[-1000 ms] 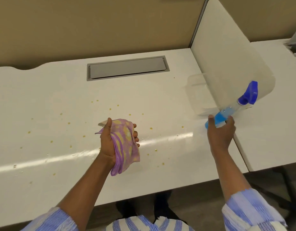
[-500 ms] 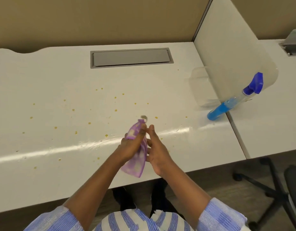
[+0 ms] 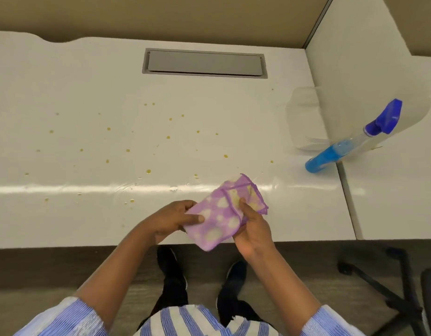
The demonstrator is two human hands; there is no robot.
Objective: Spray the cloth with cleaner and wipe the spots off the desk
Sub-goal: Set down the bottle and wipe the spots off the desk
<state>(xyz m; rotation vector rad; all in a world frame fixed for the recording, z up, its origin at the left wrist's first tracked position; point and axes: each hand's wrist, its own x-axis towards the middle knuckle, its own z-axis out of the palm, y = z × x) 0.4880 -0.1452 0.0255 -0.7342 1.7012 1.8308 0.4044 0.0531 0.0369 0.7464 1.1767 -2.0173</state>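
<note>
A purple cloth with pale yellow dots [image 3: 220, 218] is folded into a pad and held just above the front edge of the white desk [image 3: 88, 214]. My left hand [image 3: 172, 219] grips its left end and my right hand [image 3: 252, 229] grips its right side, thumb on top. Several small yellow-brown spots [image 3: 149, 171] are scattered over the desk beyond the cloth. The spray bottle of blue cleaner [image 3: 350, 143] with a blue trigger head stands at the desk's right edge, well to the right of both hands, untouched.
A grey cable hatch [image 3: 204, 64] is set into the desk at the back. A white divider panel [image 3: 355, 69] rises along the right edge. A chair base [image 3: 389, 287] stands on the floor at the right. My shoes show under the desk edge.
My right hand let go of the spray bottle and came to the cloth. Both hands have spread the bunched cloth into a flat folded pad, closer to the desk's front edge.
</note>
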